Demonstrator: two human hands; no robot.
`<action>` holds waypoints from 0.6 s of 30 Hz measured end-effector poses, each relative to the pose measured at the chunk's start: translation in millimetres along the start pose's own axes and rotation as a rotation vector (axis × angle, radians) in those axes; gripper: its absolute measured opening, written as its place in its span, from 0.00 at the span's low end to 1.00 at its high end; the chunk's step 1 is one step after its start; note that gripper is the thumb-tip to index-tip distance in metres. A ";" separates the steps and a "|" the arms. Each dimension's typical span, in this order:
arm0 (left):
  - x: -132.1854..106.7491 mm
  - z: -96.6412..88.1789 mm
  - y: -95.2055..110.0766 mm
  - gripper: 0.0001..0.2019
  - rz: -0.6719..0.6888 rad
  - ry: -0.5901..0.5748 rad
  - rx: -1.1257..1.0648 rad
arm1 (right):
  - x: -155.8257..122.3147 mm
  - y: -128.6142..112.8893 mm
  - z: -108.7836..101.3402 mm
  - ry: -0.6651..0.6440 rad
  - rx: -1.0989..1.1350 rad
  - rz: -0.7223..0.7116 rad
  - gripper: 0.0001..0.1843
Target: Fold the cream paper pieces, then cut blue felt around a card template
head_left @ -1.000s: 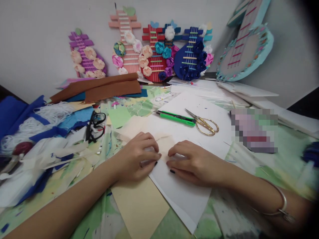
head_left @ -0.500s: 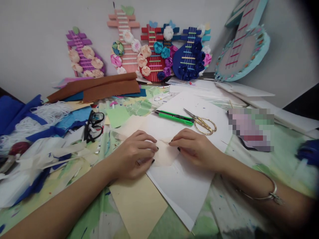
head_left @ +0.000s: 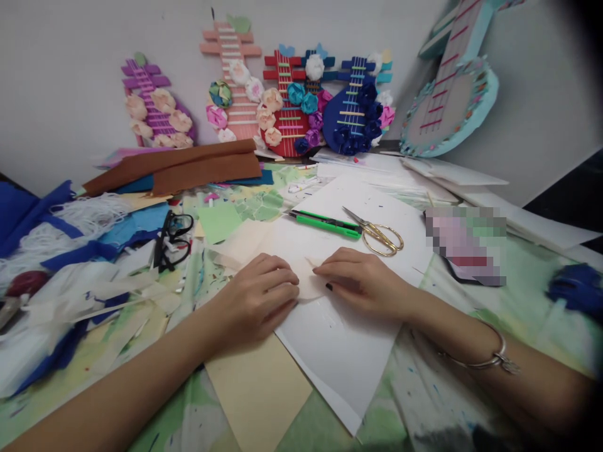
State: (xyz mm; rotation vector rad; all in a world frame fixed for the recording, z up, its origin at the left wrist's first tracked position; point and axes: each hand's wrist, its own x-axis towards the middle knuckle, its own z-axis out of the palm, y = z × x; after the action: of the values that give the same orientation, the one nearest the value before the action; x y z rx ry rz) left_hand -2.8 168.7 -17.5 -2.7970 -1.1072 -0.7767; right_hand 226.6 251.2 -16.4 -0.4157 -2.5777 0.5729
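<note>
Cream paper (head_left: 311, 287) lies on the white sheet (head_left: 332, 351), probably for a smooth backing. At its nine o'clock the left hand (head_left: 264, 298) rests, fingers curled, likely steadying it; at three, the right hand's (head_left: 365, 282) fingers bend slightly apart. Whether either grips, I cannot tell. Cutter (head_left: 327, 225) and scissors (head_left: 378, 235) border twelve to one; room opens toward five, to the sheet's corner.

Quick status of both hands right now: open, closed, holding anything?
Left hand: fingers curled at the small cream paper; whether it grips cannot be told.
Right hand: fingers partly closed at the paper's other side; a pinch cannot be confirmed.
</note>
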 end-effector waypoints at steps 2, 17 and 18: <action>-0.3 2.1 -0.1 0.06 0.012 -0.010 0.022 | 0.2 -0.5 -2.1 -0.010 0.003 0.010 0.17; -4.7 6.5 -1.5 0.07 -0.173 0.082 -0.080 | 1.7 9.5 4.1 0.061 0.044 -0.007 0.09; -4.8 5.9 -1.3 0.07 -0.179 0.073 -0.080 | 1.9 9.9 3.5 0.060 0.053 -0.011 0.09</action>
State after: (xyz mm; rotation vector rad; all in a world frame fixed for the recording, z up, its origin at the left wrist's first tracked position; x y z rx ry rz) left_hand -4.0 167.9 -25.1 -2.7343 -1.3566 -0.9508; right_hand 225.1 259.5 -23.0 -0.3941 -2.5001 0.6146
